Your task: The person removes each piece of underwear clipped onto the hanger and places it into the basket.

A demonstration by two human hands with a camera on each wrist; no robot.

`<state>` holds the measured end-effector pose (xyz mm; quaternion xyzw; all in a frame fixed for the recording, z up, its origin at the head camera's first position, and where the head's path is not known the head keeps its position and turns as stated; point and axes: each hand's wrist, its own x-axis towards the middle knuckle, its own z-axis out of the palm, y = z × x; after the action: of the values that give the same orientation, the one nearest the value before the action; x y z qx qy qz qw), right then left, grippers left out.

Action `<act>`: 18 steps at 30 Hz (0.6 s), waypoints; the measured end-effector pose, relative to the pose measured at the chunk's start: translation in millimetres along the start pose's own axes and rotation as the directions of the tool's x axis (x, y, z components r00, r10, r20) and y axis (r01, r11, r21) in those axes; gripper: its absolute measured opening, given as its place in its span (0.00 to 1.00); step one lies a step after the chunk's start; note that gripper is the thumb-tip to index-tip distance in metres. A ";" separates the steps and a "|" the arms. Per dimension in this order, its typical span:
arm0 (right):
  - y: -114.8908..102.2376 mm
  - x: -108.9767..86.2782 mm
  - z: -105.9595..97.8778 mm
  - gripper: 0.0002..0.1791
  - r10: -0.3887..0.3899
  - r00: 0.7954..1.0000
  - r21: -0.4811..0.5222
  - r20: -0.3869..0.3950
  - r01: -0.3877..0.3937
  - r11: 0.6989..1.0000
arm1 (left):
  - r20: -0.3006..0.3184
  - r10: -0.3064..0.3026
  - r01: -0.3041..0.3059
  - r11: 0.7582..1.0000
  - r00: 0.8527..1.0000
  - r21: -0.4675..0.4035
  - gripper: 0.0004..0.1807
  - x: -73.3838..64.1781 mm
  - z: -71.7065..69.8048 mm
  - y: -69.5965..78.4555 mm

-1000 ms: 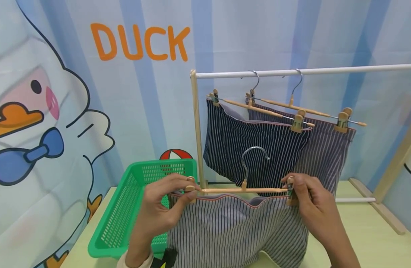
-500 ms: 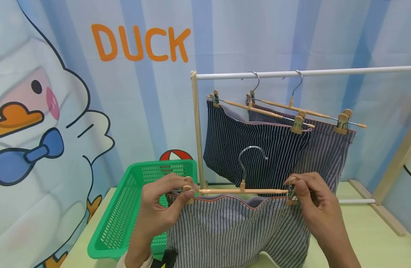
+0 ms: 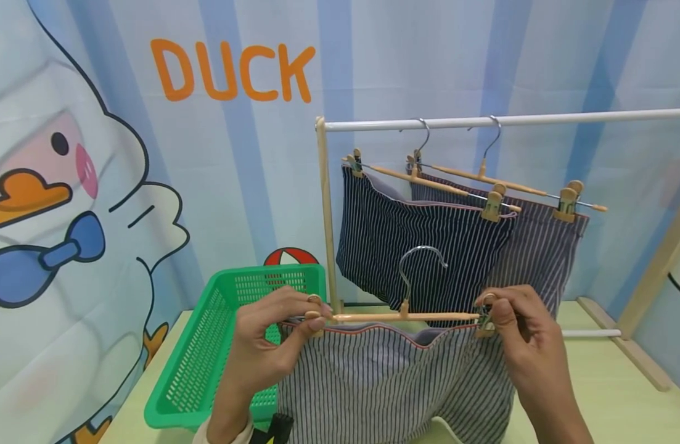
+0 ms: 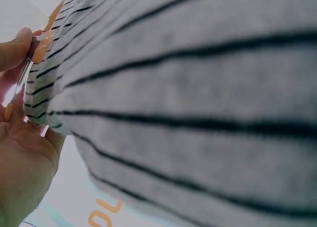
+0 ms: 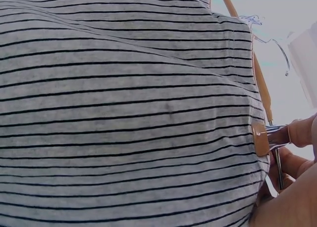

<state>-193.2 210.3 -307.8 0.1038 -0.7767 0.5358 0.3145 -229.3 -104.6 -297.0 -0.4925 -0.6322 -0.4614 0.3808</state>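
Grey shorts (image 3: pixel 384 376) with dark stripes and an orange waist edge hang from a wooden clip hanger (image 3: pixel 367 317). Its metal hook (image 3: pixel 404 277) points up, below the rack's rail. My left hand (image 3: pixel 262 345) pinches the left clip (image 4: pixel 43 47) between thumb and fingers. At the other end, the right clip (image 5: pixel 261 140) bites the waistband, and my right hand (image 3: pixel 531 345) pinches its upper part. The waistband sags between the clips. The lower part of the shorts runs out of the head view.
A white rail (image 3: pixel 367 126) on a wooden-framed rack carries two hangers with navy striped shorts (image 3: pixel 417 246) and grey-purple striped shorts (image 3: pixel 556 259). A green plastic basket (image 3: pixel 190 364) stands left on the pale table (image 3: pixel 589 376). A duck-print curtain (image 3: pixel 234 172) hangs behind.
My right hand and the right clip have shifted slightly to the right. The hanger's hook has swayed a little left and then back. Both hands keep hold of the clips.
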 end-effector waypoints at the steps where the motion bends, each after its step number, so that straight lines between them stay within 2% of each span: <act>1: -0.1 0.1 0.3 0.16 0.001 1.000 -0.002 0.000 -0.001 1.000 | 0.001 -0.002 0.002 1.000 1.000 0.000 0.09 0.0 0.0 0.1; 10: -0.1 -0.4 0.4 0.17 0.023 1.000 -0.004 -0.005 -0.023 1.000 | 0.018 -0.026 0.026 1.000 1.000 0.008 0.10 0.0 -0.1 1.6; 18: -1.8 -0.8 0.2 0.17 0.036 0.999 -0.022 -0.036 -0.036 0.999 | 0.012 -0.022 0.022 1.000 1.000 -0.003 0.10 0.1 1.6 2.5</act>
<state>-191.8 209.3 -307.0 0.0768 -0.7788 0.5343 0.3195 -226.9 -102.8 -296.9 -0.4890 -0.6389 -0.4637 0.3711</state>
